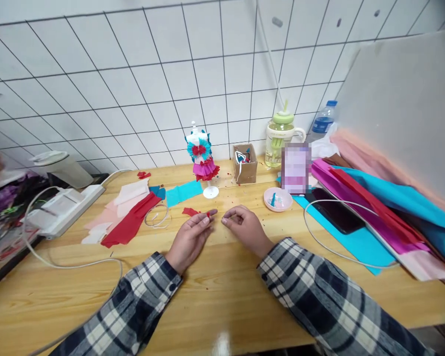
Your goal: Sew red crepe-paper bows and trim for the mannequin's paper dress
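Over the middle of the wooden table, my left hand (193, 236) pinches a small red scrap (208, 215) between thumb and fingers. My right hand (245, 228) is close beside it, thumb and fingertips pressed together; what they hold, if anything, is too small to make out. A strip of red crepe paper (190, 211) lies just behind my left hand. Beyond both hands stands a miniature dress form (195, 140) on a round white base (210, 192), dressed in a turquoise and red ruffled bow and a magenta skirt with red trim.
Crepe paper pieces (131, 220) and a power strip (65, 210) lie left. A cardboard box (245, 170), pink dish (278, 206), green-lidded jug (278, 131) and propped, blurred screen (295, 168) stand behind. Right are a black phone (335, 210), cable and folded paper (387, 193). Someone is at far left.
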The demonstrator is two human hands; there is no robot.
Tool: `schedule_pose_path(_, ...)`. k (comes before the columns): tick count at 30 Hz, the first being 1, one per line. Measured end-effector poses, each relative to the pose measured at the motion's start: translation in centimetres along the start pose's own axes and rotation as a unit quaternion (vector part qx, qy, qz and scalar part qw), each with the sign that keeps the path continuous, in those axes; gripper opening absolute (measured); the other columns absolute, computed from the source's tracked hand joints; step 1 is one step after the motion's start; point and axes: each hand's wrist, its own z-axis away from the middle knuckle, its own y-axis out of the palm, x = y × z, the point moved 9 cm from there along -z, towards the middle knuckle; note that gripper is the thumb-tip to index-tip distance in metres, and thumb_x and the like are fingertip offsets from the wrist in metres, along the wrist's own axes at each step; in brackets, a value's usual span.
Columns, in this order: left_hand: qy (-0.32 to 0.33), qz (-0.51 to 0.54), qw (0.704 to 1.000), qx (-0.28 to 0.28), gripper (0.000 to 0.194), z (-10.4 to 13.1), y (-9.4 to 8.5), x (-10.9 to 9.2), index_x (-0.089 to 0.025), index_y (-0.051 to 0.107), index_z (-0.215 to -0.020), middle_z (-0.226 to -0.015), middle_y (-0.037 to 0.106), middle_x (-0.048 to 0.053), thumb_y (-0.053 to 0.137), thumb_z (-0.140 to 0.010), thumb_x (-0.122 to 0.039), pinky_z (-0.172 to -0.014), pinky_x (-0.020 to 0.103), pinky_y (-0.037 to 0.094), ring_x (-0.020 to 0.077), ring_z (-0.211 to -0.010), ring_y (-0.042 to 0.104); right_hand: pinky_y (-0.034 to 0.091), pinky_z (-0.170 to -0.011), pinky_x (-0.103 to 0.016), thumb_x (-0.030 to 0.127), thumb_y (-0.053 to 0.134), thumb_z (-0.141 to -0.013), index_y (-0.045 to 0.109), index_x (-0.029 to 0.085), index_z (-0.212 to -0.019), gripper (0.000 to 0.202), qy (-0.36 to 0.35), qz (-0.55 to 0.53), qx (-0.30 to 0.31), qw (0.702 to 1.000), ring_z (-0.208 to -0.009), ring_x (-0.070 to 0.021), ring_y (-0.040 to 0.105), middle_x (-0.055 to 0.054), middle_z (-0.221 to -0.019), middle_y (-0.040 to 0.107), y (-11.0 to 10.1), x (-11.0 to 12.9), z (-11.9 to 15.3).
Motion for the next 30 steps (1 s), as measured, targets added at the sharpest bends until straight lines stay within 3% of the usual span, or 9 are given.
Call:
schedule_pose_path(2,-0.049,0.066,0.995,0.054,0.023,0.2,0.9,0.6,-0.018,0.069,-0.09,-0.118,0.064,0.008,0.074,-0.071,-0.028,-0.078,0.027,0.049,0.0171,-0.098,0.062,0.045,-0.063,-0.026,0.025,0.064,-0.077,0.065,0.019,-0.08,0.007,-0.012,0.019,0.001,1.0,-0.065,-0.0125,0.052,0.0,-0.079,0.061,0.0,0.2,0.1)
schedule_pose_path(6,-0.121,0.048,0.988,0.088,0.027,0.9,0.9,1.4,-0.016,0.071,-0.093,-0.096,0.071,0.008,0.077,-0.068,-0.022,-0.076,0.025,0.048,0.0154,-0.089,0.064,0.044,-0.072,-0.026,0.022,0.065,-0.079,0.066,0.02,-0.082,0.004,-0.071,0.077,0.017,0.994,-0.077,-0.014,0.057,0.0,-0.083,0.063,0.1,1.3,0.5)
schedule_pose_path(9,-0.113,0.006,0.99,0.088,0.02,1.0,0.6,1.3,-0.014,0.073,-0.083,-0.084,0.071,0.004,0.079,-0.066,-0.021,-0.073,0.023,0.046,0.0117,-0.076,0.062,0.043,-0.074,-0.026,0.023,0.064,-0.081,0.067,0.021,-0.084,0.004,-0.092,0.116,0.043,0.988,-0.081,-0.0141,0.058,-0.001,-0.086,0.063,0.7,1.9,1.0)
schedule_pose_path(14,-0.096,-0.068,0.989,0.091,0.018,0.9,0.5,0.9,-0.012,0.073,-0.077,-0.076,0.071,0.003,0.08,-0.066,-0.025,-0.075,0.026,0.045,0.0126,-0.071,0.06,0.043,-0.077,-0.026,0.024,0.063,-0.083,0.067,0.021,-0.087,0.007,-0.116,0.161,0.075,0.977,-0.085,-0.0147,0.058,-0.001,-0.088,0.063,1.4,2.7,1.6)
schedule_pose_path(20,-0.13,-0.014,0.988,0.087,0.019,1.1,0.2,1.2,-0.012,0.073,-0.073,-0.073,0.071,0.003,0.082,-0.061,-0.023,-0.074,0.025,0.046,0.0118,-0.07,0.061,0.042,-0.075,-0.027,0.026,0.058,-0.086,0.066,0.021,-0.088,0.01,-0.141,0.212,0.095,0.962,-0.085,-0.0149,0.057,-0.002,-0.089,0.062,1.8,3.3,1.9)
schedule_pose_path(23,-0.138,-0.019,0.986,0.091,0.019,1.2,0.2,1.4,-0.012,0.073,-0.074,-0.073,0.071,0.004,0.082,-0.061,-0.022,-0.073,0.025,0.045,0.0121,-0.069,0.061,0.042,-0.075,-0.026,0.022,0.062,-0.081,0.064,0.02,-0.087,0.007,-0.115,0.188,0.09,0.971,-0.085,-0.0148,0.056,-0.002,-0.09,0.061,1.8,2.7,1.7)
schedule_pose_path(28,-0.112,-0.066,0.989,0.069,0.021,0.7,-0.5,0.9,-0.012,0.073,-0.074,-0.074,0.071,0.003,0.083,-0.061,-0.025,-0.073,0.024,0.043,0.0116,-0.07,0.059,0.042,-0.069,-0.025,0.021,0.067,-0.073,0.062,0.018,-0.077,0.007,-0.021,0.122,0.095,0.988,-0.068,-0.0118,0.054,0.001,-0.077,0.063,1.5,0.0,0.9)
schedule_pose_path(30,-0.099,-0.091,0.989,0.065,0.021,0.6,-0.8,0.6,-0.012,0.073,-0.074,-0.074,0.07,0.003,0.082,-0.061,-0.026,-0.073,0.023,0.042,0.0112,-0.07,0.058,0.043,-0.068,-0.025,0.017,0.065,-0.073,0.063,0.019,-0.087,0.014,-0.019,0.105,0.077,0.991,-0.066,-0.0109,0.053,0.0,-0.085,0.065,0.9,-0.3,0.7)
